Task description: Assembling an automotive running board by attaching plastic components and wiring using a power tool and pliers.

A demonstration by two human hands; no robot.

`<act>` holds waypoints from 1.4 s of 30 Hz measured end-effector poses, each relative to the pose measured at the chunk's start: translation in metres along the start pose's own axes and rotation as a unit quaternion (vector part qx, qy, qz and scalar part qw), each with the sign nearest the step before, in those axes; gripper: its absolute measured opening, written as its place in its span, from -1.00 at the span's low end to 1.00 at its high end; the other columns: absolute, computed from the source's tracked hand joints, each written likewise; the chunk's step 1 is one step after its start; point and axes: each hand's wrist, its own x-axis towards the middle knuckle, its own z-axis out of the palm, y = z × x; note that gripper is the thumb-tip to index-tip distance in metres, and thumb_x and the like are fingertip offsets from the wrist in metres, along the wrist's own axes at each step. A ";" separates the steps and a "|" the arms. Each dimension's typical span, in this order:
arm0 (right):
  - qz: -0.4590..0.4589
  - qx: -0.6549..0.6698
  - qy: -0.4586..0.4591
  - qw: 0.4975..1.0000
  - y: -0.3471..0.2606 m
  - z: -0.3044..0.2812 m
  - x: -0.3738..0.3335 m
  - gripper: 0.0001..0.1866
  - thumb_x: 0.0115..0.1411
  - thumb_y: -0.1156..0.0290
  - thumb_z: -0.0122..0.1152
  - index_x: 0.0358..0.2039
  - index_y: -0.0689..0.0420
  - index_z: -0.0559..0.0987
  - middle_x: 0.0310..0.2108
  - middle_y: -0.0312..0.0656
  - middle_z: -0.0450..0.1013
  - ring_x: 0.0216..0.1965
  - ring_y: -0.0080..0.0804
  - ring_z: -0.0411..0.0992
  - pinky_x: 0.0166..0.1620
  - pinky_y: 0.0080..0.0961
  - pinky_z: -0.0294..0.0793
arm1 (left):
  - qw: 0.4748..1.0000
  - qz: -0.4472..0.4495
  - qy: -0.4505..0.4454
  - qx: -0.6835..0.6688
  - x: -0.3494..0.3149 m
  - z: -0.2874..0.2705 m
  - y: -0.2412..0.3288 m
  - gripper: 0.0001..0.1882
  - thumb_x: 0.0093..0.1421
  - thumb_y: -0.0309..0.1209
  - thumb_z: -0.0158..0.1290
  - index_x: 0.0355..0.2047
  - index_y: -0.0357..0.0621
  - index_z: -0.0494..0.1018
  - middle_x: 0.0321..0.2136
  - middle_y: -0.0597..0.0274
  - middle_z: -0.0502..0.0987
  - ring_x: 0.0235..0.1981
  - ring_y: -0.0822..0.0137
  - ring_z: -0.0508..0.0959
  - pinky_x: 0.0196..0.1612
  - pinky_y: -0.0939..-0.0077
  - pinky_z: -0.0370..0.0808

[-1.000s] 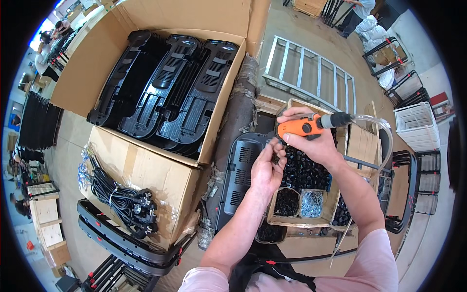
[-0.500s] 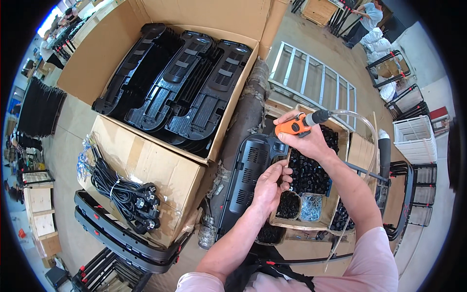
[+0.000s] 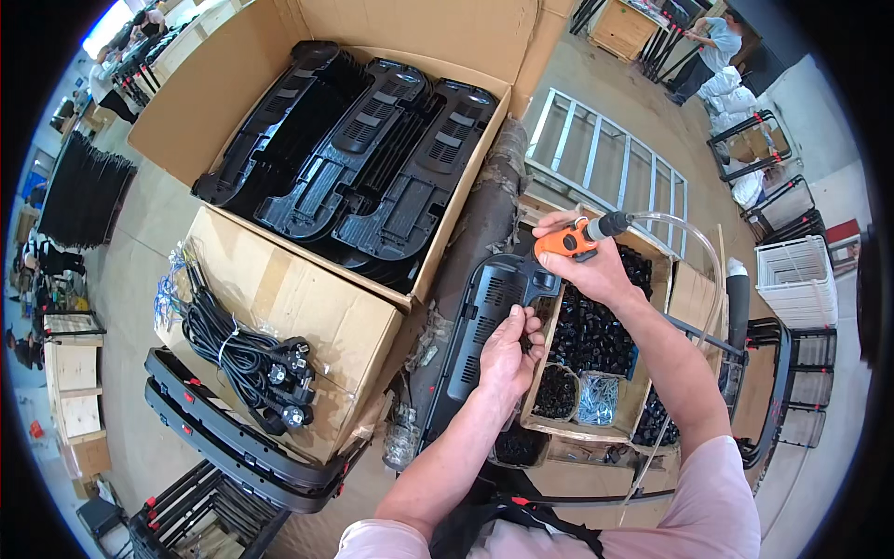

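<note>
Gripping fingers (image 3: 556, 219) hold an illegibly marked orange tool (image 3: 560, 243).

In our right hand (image 3: 601, 272) we grip an orange power tool (image 3: 563, 241), its dark rear end pointing right and a clear hose (image 3: 667, 218) arching away beyond our wrist; the tool's working end is hidden from us. Just left of our left hand (image 3: 504, 356) lies a long black plastic cover (image 3: 494, 296), vented with rows of slots, slanting from beside the tool down past our left wrist. Whether our curled left fingers touch it, we cannot tell.
</note>
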 end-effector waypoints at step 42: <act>-0.031 -0.009 -0.036 0.999 -0.039 0.095 -0.009 -0.61 0.13 0.49 0.50 -0.02 0.20 0.60 -0.04 -0.14 0.64 0.01 -0.41 0.60 0.15 -0.38 0.57 | 0.996 -0.053 -0.071 -0.025 -0.092 -0.055 -0.007 -0.70 0.60 -0.21 -0.09 -0.01 -0.17 0.49 -0.25 0.20 0.58 -0.25 0.30 0.64 -0.27 0.41 0.64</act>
